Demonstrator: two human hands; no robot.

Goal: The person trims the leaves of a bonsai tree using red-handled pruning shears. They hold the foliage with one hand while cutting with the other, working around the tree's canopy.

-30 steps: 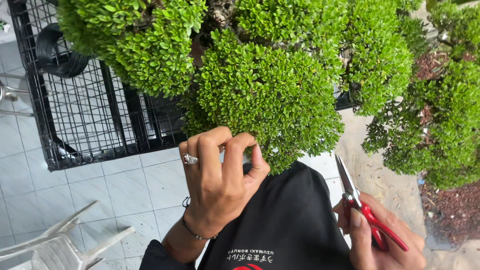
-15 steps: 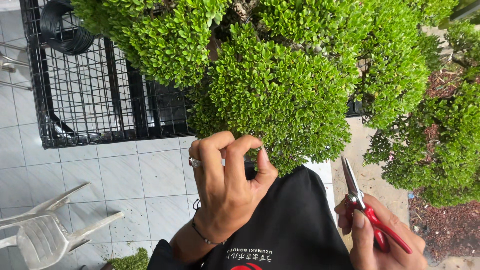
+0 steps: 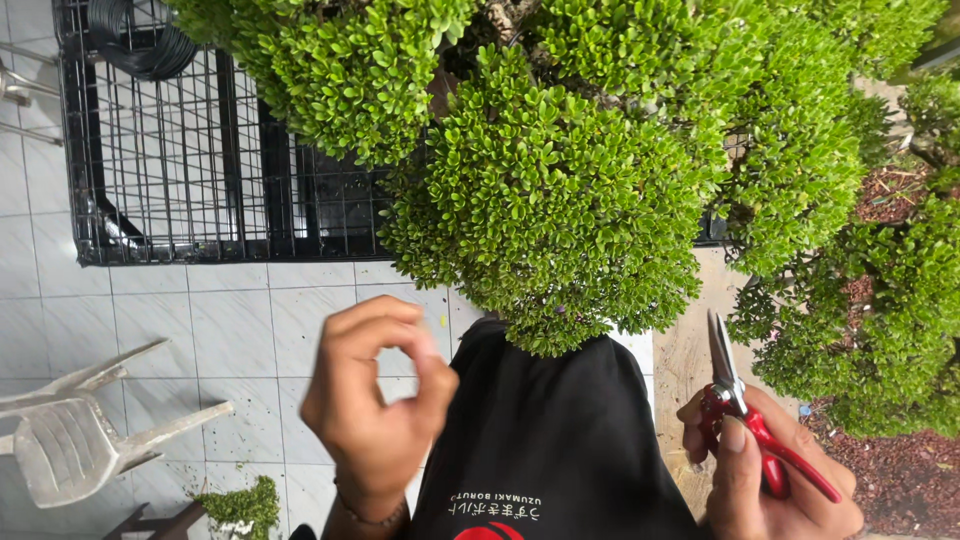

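Observation:
A dense bonsai shrub [image 3: 560, 190] with small bright green leaves fills the upper middle of the view. My left hand [image 3: 375, 400] is blurred, below and left of the foliage, fingers curled with thumb near the fingertips; whether anything is pinched there cannot be told. My right hand [image 3: 770, 470] sits at the lower right, gripping red-handled pruning scissors [image 3: 745, 410] whose closed blades point up toward the leaves without touching them. My black garment [image 3: 550, 440] lies between the two hands.
A black wire-mesh rack [image 3: 190, 170] holds a coil of black wire [image 3: 140, 40] at upper left. A white plastic chair [image 3: 70, 430] lies on the grey tiled floor [image 3: 230, 320]. Green clippings [image 3: 240, 505] pile at the bottom. Another shrub [image 3: 890, 310] stands right.
My left hand has pulled away from the foliage, down and to the left, and is blurred. The view has shifted downward, showing clippings on the floor. My right hand stays put.

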